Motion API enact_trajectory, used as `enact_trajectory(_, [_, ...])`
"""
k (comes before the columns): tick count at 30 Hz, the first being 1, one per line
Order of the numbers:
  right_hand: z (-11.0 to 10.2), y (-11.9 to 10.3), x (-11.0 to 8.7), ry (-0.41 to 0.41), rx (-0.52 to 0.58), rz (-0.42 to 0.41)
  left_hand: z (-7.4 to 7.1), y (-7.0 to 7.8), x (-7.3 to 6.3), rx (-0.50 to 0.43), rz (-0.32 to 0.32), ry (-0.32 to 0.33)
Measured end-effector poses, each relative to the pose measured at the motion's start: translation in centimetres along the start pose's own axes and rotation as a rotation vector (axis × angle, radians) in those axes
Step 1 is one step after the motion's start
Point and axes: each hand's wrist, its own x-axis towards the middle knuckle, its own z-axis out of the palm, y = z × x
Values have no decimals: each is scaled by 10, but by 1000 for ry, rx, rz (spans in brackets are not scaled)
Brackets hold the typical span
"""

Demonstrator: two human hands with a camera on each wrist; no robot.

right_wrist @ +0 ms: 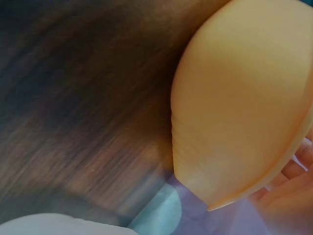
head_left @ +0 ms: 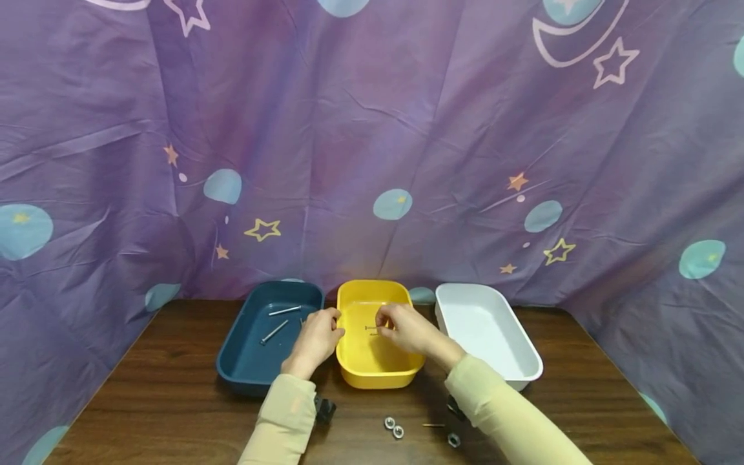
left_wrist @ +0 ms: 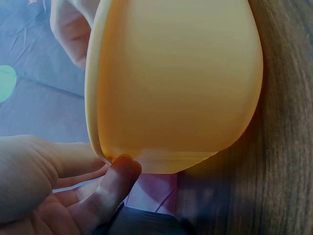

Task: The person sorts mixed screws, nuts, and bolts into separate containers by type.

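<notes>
The left hand pinches the left edge of the yellow box. The right hand is over the box, fingers bent; I cannot tell if they hold anything. Two small screws lie inside, just beside those fingertips. Three nuts and one thin pin lie near the tabletop's front edge.

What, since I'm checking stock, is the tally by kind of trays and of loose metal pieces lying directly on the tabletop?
Trays: 3 (blue tray, yellow tray, white tray)
Nuts: 3
Thin brass-coloured piece: 1
Total in view: 7
</notes>
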Motion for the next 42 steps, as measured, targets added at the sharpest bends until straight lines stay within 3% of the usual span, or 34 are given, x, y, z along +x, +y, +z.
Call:
enact_trajectory(10, [-2, 10, 23, 54, 25, 145, 1, -2, 1, 12, 19, 15])
enact_trajectory(21, [10, 20, 40, 92, 45, 213, 0, -2, 2, 19, 16, 10])
enact_trajectory(32, [22, 20, 45, 42, -3, 196, 3, -1, 2, 23, 17, 14])
enact_trajectory(38, [22, 15, 45, -35, 6, 260, 5, -2, 1, 24, 32, 17])
enact_trajectory(42, [21, 11, 46, -100, 23, 297, 3, -2, 2, 18, 3, 9])
